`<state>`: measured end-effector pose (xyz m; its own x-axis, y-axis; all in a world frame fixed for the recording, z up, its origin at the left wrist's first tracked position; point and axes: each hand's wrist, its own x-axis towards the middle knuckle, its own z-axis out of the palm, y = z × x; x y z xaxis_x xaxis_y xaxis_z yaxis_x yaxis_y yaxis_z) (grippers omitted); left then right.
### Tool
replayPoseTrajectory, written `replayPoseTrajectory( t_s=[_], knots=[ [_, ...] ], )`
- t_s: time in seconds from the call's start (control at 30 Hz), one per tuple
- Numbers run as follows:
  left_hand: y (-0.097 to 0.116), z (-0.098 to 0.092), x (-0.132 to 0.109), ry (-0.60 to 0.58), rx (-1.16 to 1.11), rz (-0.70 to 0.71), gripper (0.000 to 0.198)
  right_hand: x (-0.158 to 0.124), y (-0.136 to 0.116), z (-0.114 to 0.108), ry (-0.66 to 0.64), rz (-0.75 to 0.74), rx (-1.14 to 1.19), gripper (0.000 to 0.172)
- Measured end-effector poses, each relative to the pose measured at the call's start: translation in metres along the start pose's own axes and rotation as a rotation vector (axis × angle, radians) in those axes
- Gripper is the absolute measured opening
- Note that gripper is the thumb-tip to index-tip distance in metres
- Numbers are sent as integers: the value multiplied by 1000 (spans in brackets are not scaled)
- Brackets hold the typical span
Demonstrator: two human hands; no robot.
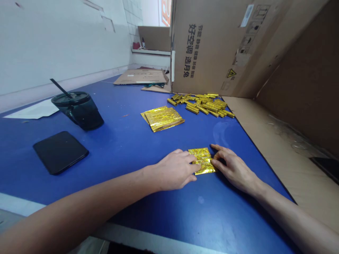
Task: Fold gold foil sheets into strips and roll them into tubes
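A small gold foil sheet with creases across it lies flat on the blue tabletop between my hands. My left hand rests on its left side, fingers spread and pressing down on the foil. At the right edge, my right hand has its thumb and a bent finger together on the sheet, while another finger reaches out past the far corner. Beyond my hands is a stack of flat gold foil sheets. Farther back lies a loose pile of rolled gold foil tubes.
On the left stand a dark cup with a straw and a black flat device like a phone. White paper lies by the wall. A big cardboard box borders the back and right; flat cardboard lies at the far end.
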<state>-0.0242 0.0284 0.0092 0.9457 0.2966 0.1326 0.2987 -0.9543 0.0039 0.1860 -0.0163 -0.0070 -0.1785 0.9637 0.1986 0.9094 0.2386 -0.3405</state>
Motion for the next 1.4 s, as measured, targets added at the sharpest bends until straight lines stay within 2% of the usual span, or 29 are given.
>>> replayPoseTrajectory(
  t_s=[0.2, 0.47, 0.67, 1.0, 1.1, 1.17, 1.27, 1.33, 1.4],
  knots=[
    [-1, -1, 0, 3, -15, 1, 30, 0, 0, 3, 57, 19, -83, 16],
    [1, -3, 0, -7, 12, 12, 38, 0, -5, 5, 55, 46, -207, 15],
    [3, -5, -2, -59, 9, 9, 33, 0, -4, 5, 57, 48, -201, 12],
    [5, -4, -6, -94, -27, 24, 43, 0, -2, 2, 98, 95, -227, 14],
    [5, -4, -6, -84, -29, 28, 42, -3, -5, 0, 141, 70, -258, 27],
    [5, -5, -5, -80, -29, 25, 42, -7, -12, -1, 84, -54, -257, 41],
    [6, -6, -5, -82, -40, 22, 42, -13, -24, -1, -171, -268, -213, 65],
    [6, -6, -5, -83, -50, 22, 44, -15, -27, 0, -276, -307, -209, 73],
    [6, -6, -5, -86, -58, 23, 45, -15, -25, 2, -308, -283, -227, 74]
  ],
)
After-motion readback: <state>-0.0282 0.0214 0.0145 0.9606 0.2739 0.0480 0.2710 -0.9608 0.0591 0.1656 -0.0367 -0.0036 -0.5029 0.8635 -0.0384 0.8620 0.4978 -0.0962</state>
